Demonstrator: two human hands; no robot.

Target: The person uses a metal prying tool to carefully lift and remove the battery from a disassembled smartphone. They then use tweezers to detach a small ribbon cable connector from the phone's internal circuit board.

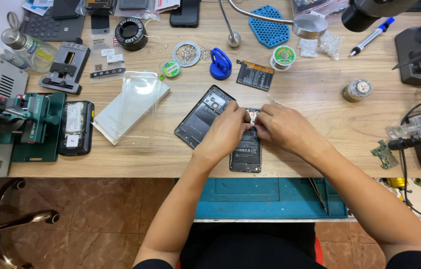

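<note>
Here, the scene line by line:

Left hand (225,132): it is resting on the opened black smartphone with its bare battery and inner parts showing (247,149), fingers curled down and pressing near the phone's upper end.

Right hand (282,127): it is lying beside the left, its fingertips pinching together over the same upper end of the phone; a thin metal tool (271,100), probably tweezers, is poking out above the knuckles, though the view is too small to be sure.

Grip: both hands are closing on the phone's top section, the fingertips almost meeting; what lies between them is hidden.

Phone: it is lying flat on the pale wooden counter (320,94), near the front edge, lengthwise toward the person.

Back cover: the dark rectangular rear shell with a camera hole (201,117) is lying tilted just left of the phone, partly under the left hand.

Nearby: a clear plastic phone case (138,99) is sitting on a white box further left; a blue suction cup tool (220,64) and a flat black spare battery (255,75) are lying behind the hands.
</note>
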